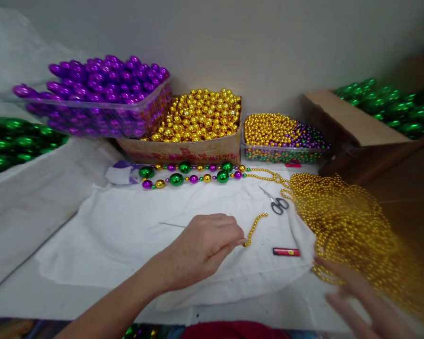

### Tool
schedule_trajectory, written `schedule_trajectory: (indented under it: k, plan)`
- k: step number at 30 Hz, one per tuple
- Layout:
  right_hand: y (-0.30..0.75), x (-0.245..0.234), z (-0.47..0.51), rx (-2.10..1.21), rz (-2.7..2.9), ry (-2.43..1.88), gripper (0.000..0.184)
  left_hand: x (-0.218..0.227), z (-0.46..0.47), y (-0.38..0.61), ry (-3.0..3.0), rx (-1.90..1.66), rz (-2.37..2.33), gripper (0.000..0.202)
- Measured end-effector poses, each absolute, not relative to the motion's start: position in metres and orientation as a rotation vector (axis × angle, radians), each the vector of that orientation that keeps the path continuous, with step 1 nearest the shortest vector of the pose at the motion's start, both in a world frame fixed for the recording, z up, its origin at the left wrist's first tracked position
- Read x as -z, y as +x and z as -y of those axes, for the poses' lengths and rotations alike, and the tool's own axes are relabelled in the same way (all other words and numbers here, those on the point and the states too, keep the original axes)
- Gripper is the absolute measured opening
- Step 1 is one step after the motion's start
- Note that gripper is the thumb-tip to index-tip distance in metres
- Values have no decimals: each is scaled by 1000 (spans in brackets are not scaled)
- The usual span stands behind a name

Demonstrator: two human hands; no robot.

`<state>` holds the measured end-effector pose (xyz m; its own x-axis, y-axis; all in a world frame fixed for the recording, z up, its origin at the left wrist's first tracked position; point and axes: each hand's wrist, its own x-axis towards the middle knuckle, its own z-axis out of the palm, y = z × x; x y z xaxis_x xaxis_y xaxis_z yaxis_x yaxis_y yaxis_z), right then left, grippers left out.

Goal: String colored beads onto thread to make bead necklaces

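My left hand (207,247) rests on the white cloth (127,235) with its fingers pinched on one end of a short string of small gold beads (255,227); a thin needle (171,224) sticks out to the left behind the hand. At the lower right my right hand (360,301) is blurred by motion, its fingers stretched out at the near edge of a big heap of gold bead strands (353,226). A finished strand of large green, gold and purple beads (194,174) lies across the far side of the cloth.
Scissors (278,203) and a red-and-black lighter (286,252) lie on the cloth. Behind stand a clear tub of purple beads (95,94), a cardboard box of gold beads (198,117), a tray of small mixed beads (282,136), and green beads (7,141) at left. A cardboard box (353,122) sits right.
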<state>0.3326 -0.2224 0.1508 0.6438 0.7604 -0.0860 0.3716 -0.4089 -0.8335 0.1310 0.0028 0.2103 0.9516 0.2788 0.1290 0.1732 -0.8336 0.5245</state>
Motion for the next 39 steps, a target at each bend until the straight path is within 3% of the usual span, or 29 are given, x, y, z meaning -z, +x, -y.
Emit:
schedule_trajectory:
  k: [4,7,9,14,18,20,23,27,33,39]
  plan:
    - [278,-158,139,-839,1200,-1543,67,-205,4,141,2628,-264,-172,22]
    - [261,-145,104,-951,1351,-1448,56,-190,-3,131,2613,-328,-284,23]
    - [269,-126,99,-854,1504,-1549,47,-176,-9,119,2572,-410,-457,26]
    - [319,-75,105,-454,1730,-2004,49,-147,-20,104,2327,-587,-704,28]
    - [337,-80,108,-195,1589,-2263,46,-142,-19,111,2269,-602,-759,29]
    - [326,-98,111,-367,1532,-2086,47,-146,-13,118,2316,-524,-691,30]
    - [295,-128,113,-889,1460,-1715,60,-156,-2,128,2419,-424,-491,29]
    - [268,-140,99,-1095,1341,-1519,62,-167,4,129,2433,-371,-329,21]
    - [277,-108,78,-1282,1260,-1483,36,-148,-2,120,2484,-212,-565,31]
    - [291,-63,97,-930,1703,-1925,13,-61,7,112,2469,-77,-543,28]
